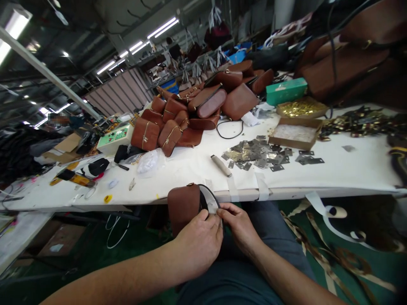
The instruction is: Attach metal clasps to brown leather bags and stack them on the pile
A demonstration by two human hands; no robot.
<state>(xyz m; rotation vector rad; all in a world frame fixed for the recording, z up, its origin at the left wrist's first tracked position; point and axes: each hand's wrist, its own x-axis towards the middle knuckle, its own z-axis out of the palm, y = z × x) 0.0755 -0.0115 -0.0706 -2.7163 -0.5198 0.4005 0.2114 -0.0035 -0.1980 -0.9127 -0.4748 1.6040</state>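
Observation:
A brown leather bag [184, 207] with a dark-edged opening and pale lining rests at the table's front edge, above my lap. My left hand [203, 237] is closed on the near side of the opening, its fingers bent over the rim. My right hand [237, 222] pinches the rim from the right, thumb and forefinger together at the lining. The two hands nearly touch at the fingertips. Whether a small part sits between the fingers is hidden.
Finished-looking brown bags [190, 110] are heaped on the white table [178, 173]. Metal plates [257, 152], a grey-brown tool handle [221, 165], a cardboard box [295, 133], a tray of gold parts [302, 108] and a green box [286, 91] lie beyond. Straps hang lower right.

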